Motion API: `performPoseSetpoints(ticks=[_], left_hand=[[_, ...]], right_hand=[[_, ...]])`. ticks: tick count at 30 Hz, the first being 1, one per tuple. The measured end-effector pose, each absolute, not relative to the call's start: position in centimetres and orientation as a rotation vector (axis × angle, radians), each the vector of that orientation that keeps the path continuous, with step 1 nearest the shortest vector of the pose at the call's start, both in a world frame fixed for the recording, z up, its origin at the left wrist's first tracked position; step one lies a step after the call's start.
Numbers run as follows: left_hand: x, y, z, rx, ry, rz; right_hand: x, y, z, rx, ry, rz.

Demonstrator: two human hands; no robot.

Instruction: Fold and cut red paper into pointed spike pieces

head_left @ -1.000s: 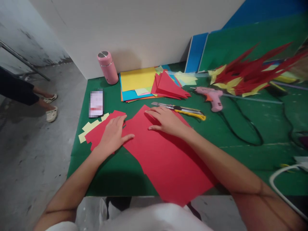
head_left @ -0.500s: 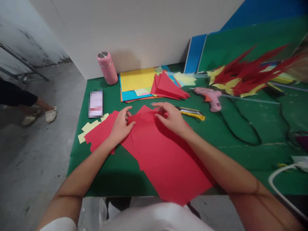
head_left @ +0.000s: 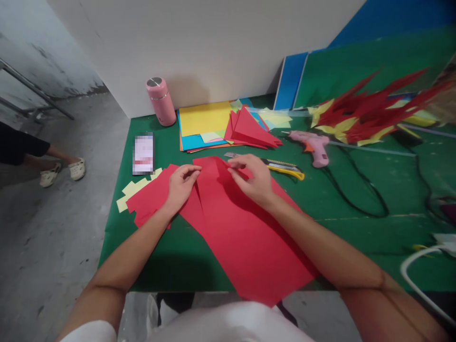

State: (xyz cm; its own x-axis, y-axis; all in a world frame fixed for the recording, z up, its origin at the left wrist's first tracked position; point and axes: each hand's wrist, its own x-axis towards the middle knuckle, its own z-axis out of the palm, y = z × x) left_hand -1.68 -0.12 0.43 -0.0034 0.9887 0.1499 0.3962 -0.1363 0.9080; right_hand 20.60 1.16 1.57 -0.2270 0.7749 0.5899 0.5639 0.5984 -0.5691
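A large sheet of red paper (head_left: 249, 237) lies in front of me, its near corner reaching past the table edge. At its far left corner, my left hand (head_left: 182, 186) pinches the paper between thumb and fingers. My right hand (head_left: 253, 180) pinches the far edge, where the sheet bends up and casts a shadow. Beneath it and to the left are more red pieces (head_left: 151, 197), with pale yellow strips (head_left: 133, 190) under them. Just beyond my right hand is a yellow utility knife (head_left: 285, 167), its blade end pointing left.
Along the back stand a pink flask (head_left: 161, 102) and stacked coloured paper (head_left: 204, 118) topped by red triangles (head_left: 249, 128). A phone (head_left: 144, 154) lies at left. Rightward are a pink glue gun (head_left: 313, 145) with its cord and red-yellow paper flames (head_left: 370, 114). A person's feet (head_left: 64, 172) show at far left.
The far edge of the red sheet has shifted and now bends up near my right hand. My left hand's fingers have closed into a pinch on its corner.
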Motion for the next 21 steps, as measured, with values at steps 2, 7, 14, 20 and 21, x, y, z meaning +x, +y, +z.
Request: performPoseSetpoints(ticks=[2, 7, 14, 20, 21], left_hand=[[-1.6, -0.1, 0.5, 1.637, 1.461, 1.113], [-1.1, -0.1, -0.1, 1.608, 1.408, 1.172], [-0.4, -0.3, -1.3, 1.286, 1.231, 1.223], [-0.5, -0.1, -2.0, 1.24, 1.179, 1.252], [-0.6, -0.1, -2.1, 1.249, 1.173, 1.258]], right_hand=[[20.3, 0.8, 1.5, -0.95, -2.064, 0.267], [19.4, 0.3, 1.0, -0.713, -2.288, 0.191], [18.4, -0.2, 0.6, -0.543, -2.396, 0.086], [18.7, -0.4, 1.5, -0.504, -2.304, 0.365], [18.9, -0.3, 1.8, -0.544, -2.238, 0.453]])
